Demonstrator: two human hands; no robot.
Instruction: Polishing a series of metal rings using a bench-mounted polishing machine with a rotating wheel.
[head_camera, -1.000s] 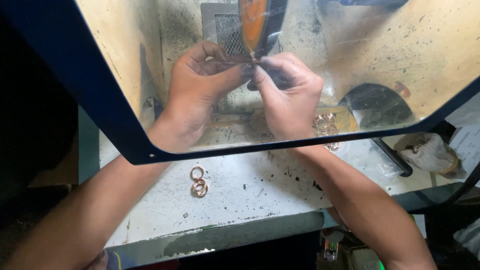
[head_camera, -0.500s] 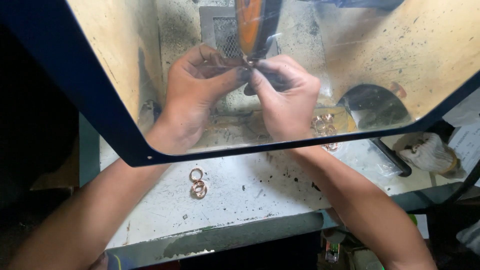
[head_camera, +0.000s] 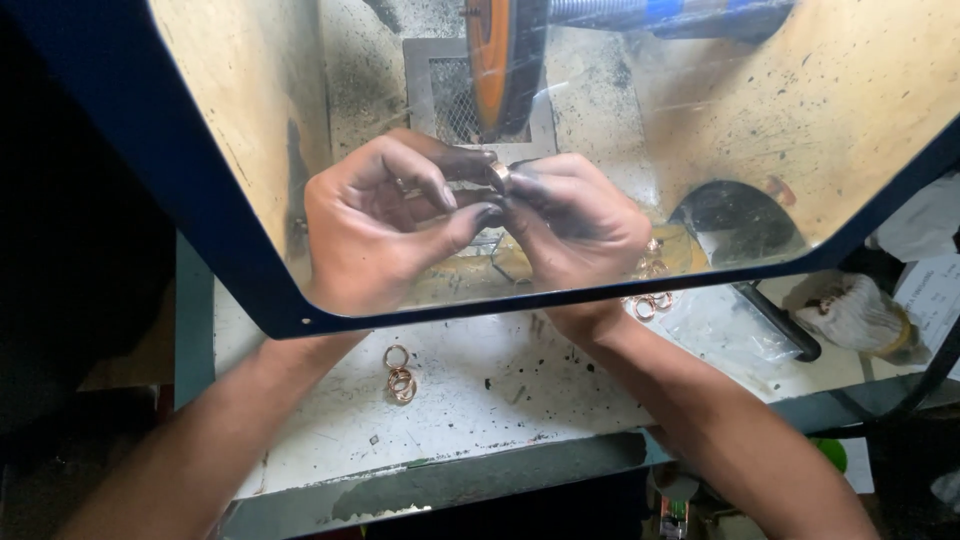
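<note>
Behind the clear shield (head_camera: 860, 130), your left hand (head_camera: 375, 225) and right hand (head_camera: 580, 220) meet just below the orange wheel (head_camera: 497, 60), fingertips pinched together on a small ring (head_camera: 498, 176). Both hands are narrowly closed around it. Nearer you than the wheel, three loose rings (head_camera: 399, 376) lie on the worktop (head_camera: 480, 400), outside the shield's lower edge.
</note>
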